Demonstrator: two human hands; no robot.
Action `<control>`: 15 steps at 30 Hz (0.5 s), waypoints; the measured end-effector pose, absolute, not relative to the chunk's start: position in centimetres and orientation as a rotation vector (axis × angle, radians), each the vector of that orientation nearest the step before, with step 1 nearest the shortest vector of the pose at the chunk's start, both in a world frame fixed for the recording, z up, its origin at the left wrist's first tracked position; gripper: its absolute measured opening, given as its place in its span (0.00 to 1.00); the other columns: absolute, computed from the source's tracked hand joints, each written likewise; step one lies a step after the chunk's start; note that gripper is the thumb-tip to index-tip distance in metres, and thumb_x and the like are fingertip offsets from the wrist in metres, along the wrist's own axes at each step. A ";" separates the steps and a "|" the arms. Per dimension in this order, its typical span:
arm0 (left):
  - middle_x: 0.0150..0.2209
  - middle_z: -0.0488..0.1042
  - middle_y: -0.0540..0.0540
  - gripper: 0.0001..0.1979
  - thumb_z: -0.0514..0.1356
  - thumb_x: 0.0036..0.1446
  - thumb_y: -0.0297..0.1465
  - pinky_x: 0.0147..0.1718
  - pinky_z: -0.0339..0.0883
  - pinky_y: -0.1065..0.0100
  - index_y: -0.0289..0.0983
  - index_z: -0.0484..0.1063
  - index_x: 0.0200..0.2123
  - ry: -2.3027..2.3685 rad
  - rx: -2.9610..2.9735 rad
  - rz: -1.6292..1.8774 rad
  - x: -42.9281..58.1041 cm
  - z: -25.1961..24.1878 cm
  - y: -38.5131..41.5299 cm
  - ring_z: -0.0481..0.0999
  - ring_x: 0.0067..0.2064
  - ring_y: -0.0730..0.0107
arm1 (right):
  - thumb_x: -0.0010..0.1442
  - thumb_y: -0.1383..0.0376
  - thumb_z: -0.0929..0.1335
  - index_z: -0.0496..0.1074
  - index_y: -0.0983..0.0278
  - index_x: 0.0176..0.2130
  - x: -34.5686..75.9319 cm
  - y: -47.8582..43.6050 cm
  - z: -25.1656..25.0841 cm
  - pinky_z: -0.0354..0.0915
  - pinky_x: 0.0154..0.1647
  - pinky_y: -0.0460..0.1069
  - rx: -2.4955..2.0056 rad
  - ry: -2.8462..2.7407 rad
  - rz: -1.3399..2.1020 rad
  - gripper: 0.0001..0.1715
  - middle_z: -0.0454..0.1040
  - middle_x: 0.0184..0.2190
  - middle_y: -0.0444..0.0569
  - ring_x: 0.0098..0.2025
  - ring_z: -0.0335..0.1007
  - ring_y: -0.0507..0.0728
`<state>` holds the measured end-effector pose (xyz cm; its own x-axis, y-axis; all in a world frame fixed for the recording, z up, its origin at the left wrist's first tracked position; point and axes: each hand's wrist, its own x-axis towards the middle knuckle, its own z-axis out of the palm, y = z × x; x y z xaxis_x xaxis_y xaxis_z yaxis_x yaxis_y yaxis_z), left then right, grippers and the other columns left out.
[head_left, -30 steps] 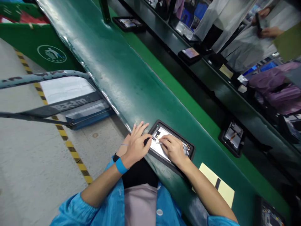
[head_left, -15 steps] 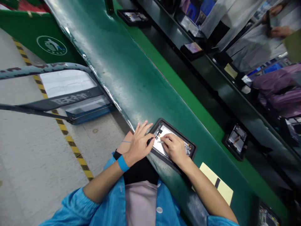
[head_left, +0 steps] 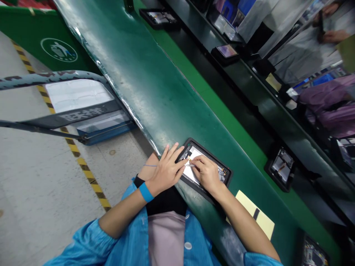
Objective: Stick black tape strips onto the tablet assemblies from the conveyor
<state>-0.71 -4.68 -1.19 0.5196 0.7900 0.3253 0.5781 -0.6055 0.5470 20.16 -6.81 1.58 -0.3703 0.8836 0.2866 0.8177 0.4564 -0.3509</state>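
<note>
An opened tablet-like device in a black frame lies at a slant near the edge of the green bench, its white inner panel and small parts showing. My left hand rests over its left end with the fingers spread, the index fingertip near the small parts there. Pinched in my right hand is a thin light tool, its tip pointing left toward my left fingertips. What lies under my left fingertips is too small to tell.
Yellow pads with a dark strip lie beside my right forearm. Similar framed devices sit on the green conveyor strip beyond. People stand or sit at the far bench. A green bin and a metal-framed cart are at left.
My left index finger has stretched out further right over the device, closer to the tool. My right hand has hardly moved. The devices on the conveyor strip have shifted slightly toward the lower right.
</note>
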 end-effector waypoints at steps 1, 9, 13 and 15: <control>0.69 0.64 0.41 0.17 0.56 0.67 0.29 0.69 0.50 0.33 0.43 0.76 0.56 1.117 2.405 0.780 -0.7 -1.2 -4.7 0.54 0.73 0.45 | 0.68 0.69 0.67 0.79 0.61 0.41 20.1 -6.8 1.6 0.69 0.37 0.48 -1.424 -2.278 0.207 0.09 0.79 0.37 0.51 0.35 0.76 0.55; 0.69 0.63 0.36 0.18 0.58 0.67 0.31 0.68 0.51 0.32 0.40 0.75 0.58 1.110 2.521 0.744 -0.6 -1.1 -4.9 0.56 0.72 0.41 | 0.69 0.69 0.66 0.79 0.62 0.42 20.0 -6.6 1.5 0.70 0.37 0.48 -1.413 -2.279 0.203 0.10 0.79 0.38 0.51 0.36 0.76 0.55; 0.69 0.63 0.38 0.18 0.58 0.67 0.31 0.69 0.50 0.33 0.41 0.74 0.58 1.107 2.489 0.743 -0.7 -1.1 -5.1 0.55 0.73 0.42 | 0.69 0.69 0.66 0.79 0.61 0.42 20.2 -6.7 1.2 0.70 0.38 0.48 -1.425 -2.277 0.222 0.11 0.79 0.38 0.51 0.36 0.76 0.55; 0.69 0.63 0.38 0.18 0.58 0.67 0.31 0.69 0.51 0.33 0.41 0.74 0.58 1.111 2.487 0.740 -0.7 -1.1 -5.1 0.56 0.73 0.42 | 0.69 0.69 0.66 0.79 0.61 0.42 20.2 -6.7 1.1 0.70 0.38 0.48 -1.420 -2.273 0.231 0.11 0.79 0.38 0.51 0.37 0.76 0.55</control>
